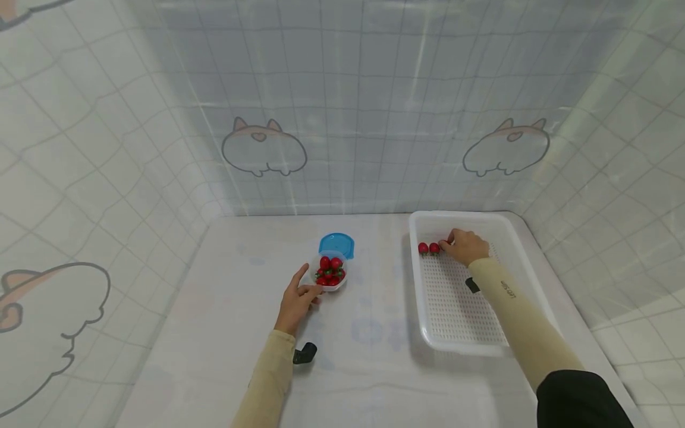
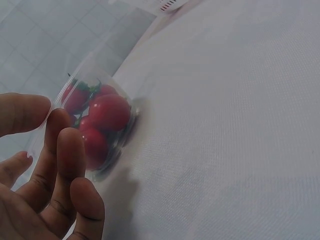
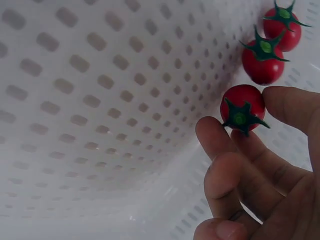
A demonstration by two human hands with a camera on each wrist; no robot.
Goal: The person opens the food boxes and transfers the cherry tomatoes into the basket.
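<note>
My left hand (image 1: 297,300) is at the near left side of a small clear plastic box (image 1: 342,279), pinching its rim between thumb and fingers (image 2: 70,150). Several cherry tomatoes (image 1: 330,270) with green stems fill the box, and a blue lid (image 1: 337,244) lies flat just behind it. Over at the right, my right hand (image 1: 467,246) reaches into a white perforated basket (image 1: 471,345). Thumb and fingertips there pinch one cherry tomato (image 3: 243,106) by its sides, green stem turned toward the wrist camera. Two more tomatoes (image 3: 263,61) sit in a row beside it along the basket's far side.
White table cloth (image 1: 225,333) spreads under everything. A tiled-pattern curtain with cartoon animals (image 1: 264,148) closes off the back and both sides. The basket's raised wall (image 1: 420,297) stands between the box and the tomatoes on the right.
</note>
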